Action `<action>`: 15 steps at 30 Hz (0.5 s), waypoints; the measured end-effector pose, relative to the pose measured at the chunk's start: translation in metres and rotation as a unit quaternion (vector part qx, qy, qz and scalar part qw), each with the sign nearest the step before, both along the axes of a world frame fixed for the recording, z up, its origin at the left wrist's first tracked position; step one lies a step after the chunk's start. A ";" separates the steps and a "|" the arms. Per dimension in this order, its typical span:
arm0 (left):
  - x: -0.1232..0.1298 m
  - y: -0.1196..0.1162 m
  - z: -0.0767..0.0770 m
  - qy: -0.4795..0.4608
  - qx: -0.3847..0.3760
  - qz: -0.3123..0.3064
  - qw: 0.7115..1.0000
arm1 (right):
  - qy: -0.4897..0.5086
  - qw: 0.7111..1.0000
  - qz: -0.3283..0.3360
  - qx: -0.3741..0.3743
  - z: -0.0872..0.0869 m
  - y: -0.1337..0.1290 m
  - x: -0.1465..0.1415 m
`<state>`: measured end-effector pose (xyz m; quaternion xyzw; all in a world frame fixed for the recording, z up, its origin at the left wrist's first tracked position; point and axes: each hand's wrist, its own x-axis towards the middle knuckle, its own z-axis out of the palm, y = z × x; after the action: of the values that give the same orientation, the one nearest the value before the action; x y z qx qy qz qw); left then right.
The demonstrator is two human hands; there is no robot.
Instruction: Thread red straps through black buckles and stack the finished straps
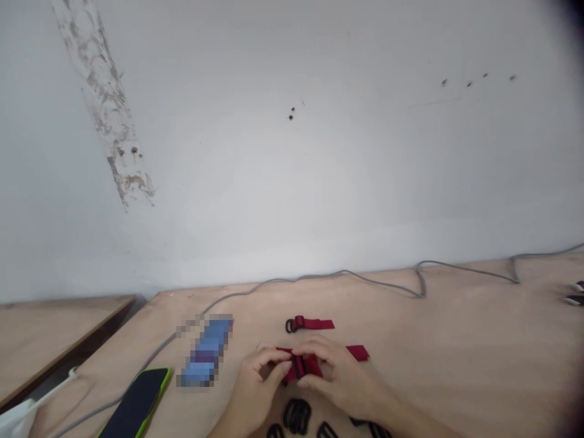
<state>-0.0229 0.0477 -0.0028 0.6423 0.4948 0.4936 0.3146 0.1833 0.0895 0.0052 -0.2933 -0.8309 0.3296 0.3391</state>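
Between my two hands is a red webbing strap [312, 365] threaded through a black slide buckle [298, 367]. My left hand [261, 380] pinches the strap's left part between thumb and fingers. On the other side, my right hand [331, 371] grips the strap and buckle from the right, its thumb below and fingers above. The strap's loose end [358, 353] sticks out past my right hand. Just beyond the hands lies another red strap [318, 324] fitted with a black slide buckle and a black D-shaped ring [289, 326].
Several black buckles [297, 416] lie near the table's front edge, below my hands. A phone in a green case [137, 401] and a blurred-out blue item [207, 351] are at the left. A grey cable [319, 277] runs along the wall [292, 182]. Dark-tipped objects [575, 299] sit far right.
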 end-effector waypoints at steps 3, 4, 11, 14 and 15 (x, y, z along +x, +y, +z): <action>0.001 0.000 -0.005 -0.057 -0.029 0.018 0.998 | 0.005 1.000 -0.014 -0.016 0.001 -0.006 -0.004; 0.002 0.000 -0.005 -0.061 -0.031 0.018 0.997 | 0.011 1.000 -0.014 -0.020 0.002 -0.007 -0.005; 0.005 -0.006 -0.003 -0.067 -0.019 -0.015 0.997 | 0.024 1.000 -0.005 0.008 -0.003 -0.013 -0.002; 0.001 -0.005 -0.005 -0.067 -0.010 0.004 0.998 | 0.015 0.999 -0.024 0.023 -0.006 -0.013 0.000; 0.000 -0.004 -0.005 -0.069 -0.011 0.007 0.998 | 0.015 0.999 -0.028 0.027 -0.007 -0.013 0.001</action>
<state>-0.0226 0.0439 -0.0078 0.5997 0.4816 0.5334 0.3519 0.1838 0.0763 -0.0016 -0.3019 -0.8257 0.3017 0.3689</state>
